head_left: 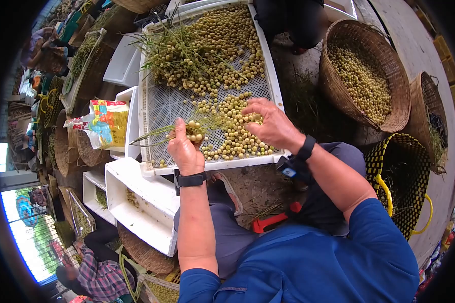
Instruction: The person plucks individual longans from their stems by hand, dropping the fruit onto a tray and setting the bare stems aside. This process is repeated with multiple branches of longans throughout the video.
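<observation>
In my left hand (187, 149) is a bunch of small round tan fruits (195, 132) on thin green stems, which stick out to the left past my thumb. My fingers are closed around the stems. Just to the right, my right hand (273, 123) hovers over loose fruits (231, 129), its fingers bent but apart, with nothing visible between them. Both hands are above the near half of a white mesh tray (217, 164). At the tray's far end lies a heap of fruits with long green stems (174, 48).
Right of the tray stand a wicker basket (402, 86) of loose fruits and a black-and-yellow woven basket (422, 166). White foam boxes (146, 174) and a colourful plastic bag (108, 123) sit at left. Other people are at left and behind the tray.
</observation>
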### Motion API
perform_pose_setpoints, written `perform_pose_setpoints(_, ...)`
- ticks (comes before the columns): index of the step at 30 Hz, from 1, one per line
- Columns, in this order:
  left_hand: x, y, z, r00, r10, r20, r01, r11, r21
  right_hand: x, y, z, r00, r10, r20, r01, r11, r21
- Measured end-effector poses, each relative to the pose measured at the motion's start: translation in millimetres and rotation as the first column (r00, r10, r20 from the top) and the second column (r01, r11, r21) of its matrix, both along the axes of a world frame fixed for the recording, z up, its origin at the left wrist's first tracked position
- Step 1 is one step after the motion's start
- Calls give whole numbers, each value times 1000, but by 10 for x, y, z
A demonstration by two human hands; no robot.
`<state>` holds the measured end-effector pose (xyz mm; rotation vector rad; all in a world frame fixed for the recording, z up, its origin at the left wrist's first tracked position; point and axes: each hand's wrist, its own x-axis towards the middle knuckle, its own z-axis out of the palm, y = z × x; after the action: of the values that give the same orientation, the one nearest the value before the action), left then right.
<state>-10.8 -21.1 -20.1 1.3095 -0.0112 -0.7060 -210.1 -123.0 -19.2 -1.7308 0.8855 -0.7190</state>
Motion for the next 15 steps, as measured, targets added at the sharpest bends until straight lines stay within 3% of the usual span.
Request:
perform_pose_setpoints(1,-33,-16,-16,1000,-28,9,28,1000,15,25,15,36,977,-149,-151,1,715,-699)
perform_pose_setpoints(3,-104,-35,-52,998,-59,12,58,998,33,73,108,138,993,-108,-57,45,758,-651)
perform_pose_setpoints(5,-206,-29,-75,986,-150,74,145,987,71,122,215,190,961,200,192,-131,938,-321)
perform_pose_setpoints(6,-274,-33,-23,980,-180,84,174,982,69,142,253,146,955,247,167,-191,938,-290)
perform_pose_setpoints(10,-396,-5,-102,959,-277,67,277,961,17,213,342,31,986,166,-4,-164,967,-194)
perform_pose_setpoints(15,-427,2,-188,941,-319,108,320,947,11,212,333,31,995,83,61,-86,995,49)
